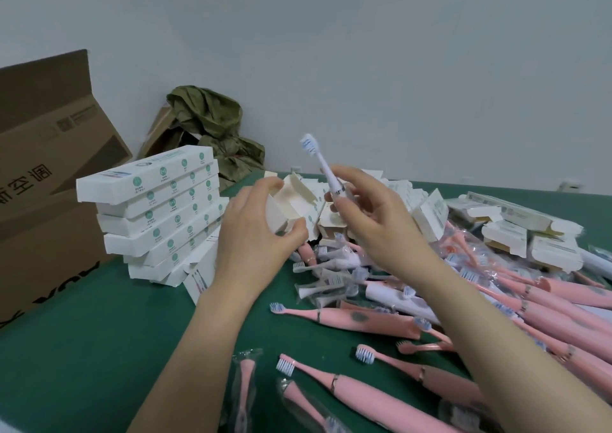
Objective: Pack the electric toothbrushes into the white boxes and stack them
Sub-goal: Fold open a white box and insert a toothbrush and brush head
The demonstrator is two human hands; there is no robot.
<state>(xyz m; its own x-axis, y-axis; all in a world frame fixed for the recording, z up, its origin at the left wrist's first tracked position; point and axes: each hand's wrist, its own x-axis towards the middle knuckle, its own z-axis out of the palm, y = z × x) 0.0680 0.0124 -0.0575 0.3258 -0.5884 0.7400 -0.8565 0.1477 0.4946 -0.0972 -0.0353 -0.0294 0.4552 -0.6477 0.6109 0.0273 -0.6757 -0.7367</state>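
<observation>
My left hand (256, 230) grips an open white box (293, 202) whose end flaps stand up, held above the green table. Just to its right, my right hand (371, 214) holds a white electric toothbrush (323, 164) by its body, brush head pointing up and to the left, close beside the box opening. A leaning stack of closed white boxes (155, 207) stands on the left of the table. Pink electric toothbrushes (364, 325) lie scattered across the near right.
Empty open boxes (516, 230) are piled at the back right. Loose white brush heads (326, 277) lie under my hands. A large cardboard carton (43, 174) stands at the left. A green bag (215, 124) sits against the wall. The green table (109, 349) shows bare at the near left.
</observation>
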